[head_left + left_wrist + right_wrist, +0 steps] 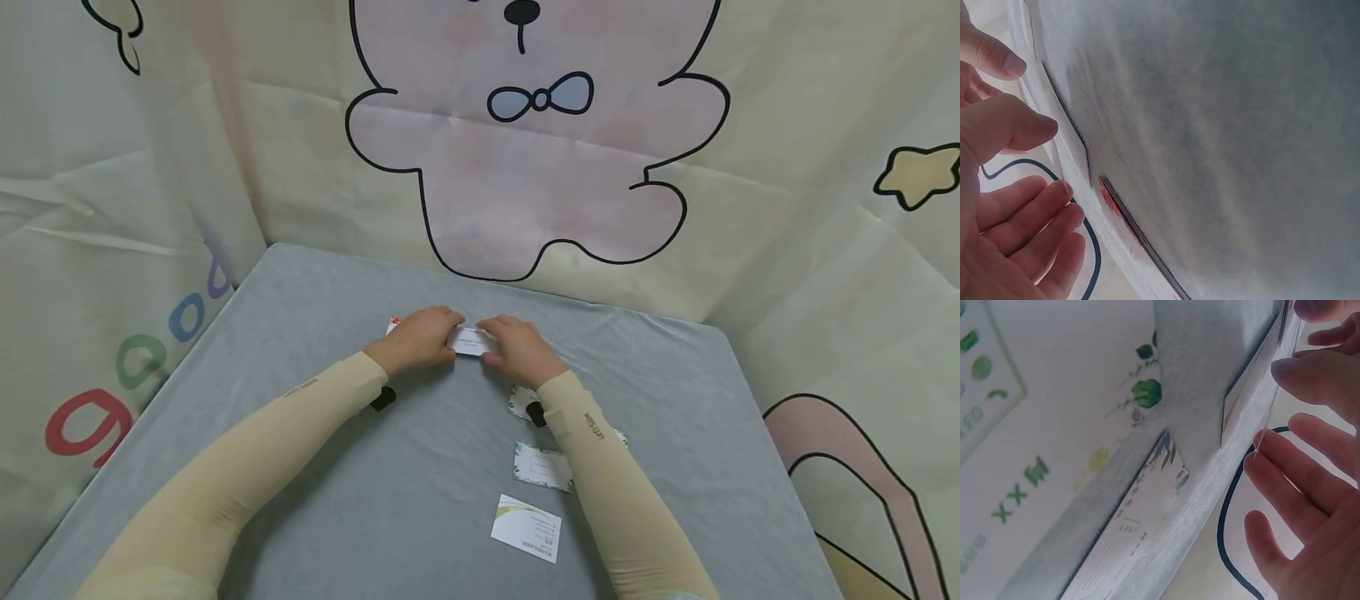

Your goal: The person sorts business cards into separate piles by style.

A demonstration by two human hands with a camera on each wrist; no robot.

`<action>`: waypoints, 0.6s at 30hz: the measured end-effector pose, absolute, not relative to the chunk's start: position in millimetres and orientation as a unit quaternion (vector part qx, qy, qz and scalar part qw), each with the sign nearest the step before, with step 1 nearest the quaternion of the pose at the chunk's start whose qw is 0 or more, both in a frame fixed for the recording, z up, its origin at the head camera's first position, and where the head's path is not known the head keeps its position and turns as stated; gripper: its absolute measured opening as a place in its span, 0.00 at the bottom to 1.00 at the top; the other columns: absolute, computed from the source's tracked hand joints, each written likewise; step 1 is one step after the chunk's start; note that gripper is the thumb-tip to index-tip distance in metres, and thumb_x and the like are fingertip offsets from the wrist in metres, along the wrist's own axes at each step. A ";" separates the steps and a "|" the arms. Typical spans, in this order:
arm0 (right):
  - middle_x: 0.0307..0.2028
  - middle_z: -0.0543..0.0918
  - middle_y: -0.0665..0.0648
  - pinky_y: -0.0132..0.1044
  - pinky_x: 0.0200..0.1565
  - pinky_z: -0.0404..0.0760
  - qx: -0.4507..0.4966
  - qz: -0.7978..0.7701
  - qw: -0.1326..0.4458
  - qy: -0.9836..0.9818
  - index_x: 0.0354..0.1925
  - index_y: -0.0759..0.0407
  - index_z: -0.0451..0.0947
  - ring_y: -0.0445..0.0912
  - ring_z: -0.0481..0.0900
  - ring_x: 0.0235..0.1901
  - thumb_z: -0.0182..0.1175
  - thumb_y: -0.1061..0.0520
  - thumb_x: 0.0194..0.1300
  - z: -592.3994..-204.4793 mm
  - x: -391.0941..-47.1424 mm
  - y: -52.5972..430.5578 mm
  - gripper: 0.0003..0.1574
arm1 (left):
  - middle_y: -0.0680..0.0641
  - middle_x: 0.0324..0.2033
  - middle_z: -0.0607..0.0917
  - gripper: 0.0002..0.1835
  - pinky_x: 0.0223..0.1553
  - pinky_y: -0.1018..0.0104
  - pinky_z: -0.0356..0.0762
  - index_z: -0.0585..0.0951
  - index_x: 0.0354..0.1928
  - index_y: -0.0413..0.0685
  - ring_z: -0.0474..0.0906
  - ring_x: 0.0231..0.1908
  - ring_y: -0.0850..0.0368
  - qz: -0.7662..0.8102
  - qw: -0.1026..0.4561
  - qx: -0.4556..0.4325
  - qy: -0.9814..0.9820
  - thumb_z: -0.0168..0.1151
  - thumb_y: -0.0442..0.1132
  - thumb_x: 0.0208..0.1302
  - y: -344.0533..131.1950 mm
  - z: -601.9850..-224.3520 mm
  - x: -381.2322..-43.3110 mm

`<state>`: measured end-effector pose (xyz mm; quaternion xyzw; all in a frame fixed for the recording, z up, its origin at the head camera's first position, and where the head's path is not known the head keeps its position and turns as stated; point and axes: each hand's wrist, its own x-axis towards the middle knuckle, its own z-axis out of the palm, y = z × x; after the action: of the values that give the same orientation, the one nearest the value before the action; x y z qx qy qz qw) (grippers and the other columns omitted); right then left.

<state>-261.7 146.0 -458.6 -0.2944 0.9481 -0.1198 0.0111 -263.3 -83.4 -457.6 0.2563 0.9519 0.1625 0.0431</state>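
White card (pixel 471 342) sits between left hand (pixel 418 338) and right hand (pixel 519 348) over the desk (pixel 420 492), long axis lying hand to hand, neither clearly nearer; both, half-closed with thumbs apart from fingers, appear to grip its opposite ends.

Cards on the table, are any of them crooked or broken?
The yellow-striped card sits slightly crooked: it slants more than the leafy card just beyond it. I see no spill or tear.
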 end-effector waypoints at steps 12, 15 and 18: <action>0.66 0.84 0.60 0.59 0.70 0.77 -0.281 -0.123 0.015 0.952 0.72 0.55 0.77 0.57 0.81 0.68 0.72 0.51 0.73 -467.9 -267.9 141.1 0.34 | 0.41 0.68 0.83 0.33 0.66 0.49 0.81 0.77 0.74 0.42 0.82 0.66 0.45 0.144 0.046 0.249 0.957 0.73 0.44 0.70 -83.8 -464.5 -269.8; 0.65 0.85 0.60 0.57 0.70 0.78 -0.279 -0.123 0.017 0.952 0.72 0.55 0.78 0.57 0.82 0.67 0.71 0.51 0.73 -474.1 -269.8 141.0 0.34 | 0.41 0.67 0.83 0.32 0.65 0.49 0.81 0.77 0.73 0.42 0.82 0.65 0.45 0.145 0.047 0.247 0.957 0.73 0.44 0.71 -84.2 -466.9 -270.5; 0.65 0.84 0.60 0.55 0.70 0.79 -0.277 -0.125 0.020 0.953 0.72 0.56 0.78 0.57 0.82 0.66 0.71 0.51 0.73 -476.9 -270.2 141.0 0.33 | 0.42 0.66 0.84 0.31 0.64 0.50 0.82 0.78 0.73 0.43 0.83 0.63 0.46 0.150 0.048 0.244 0.957 0.73 0.43 0.71 -85.0 -467.2 -270.0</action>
<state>-270.2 141.0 -476.9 -0.2769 0.9526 -0.1246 0.0202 -270.0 -85.0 -467.2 0.2436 0.9570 0.1496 0.0482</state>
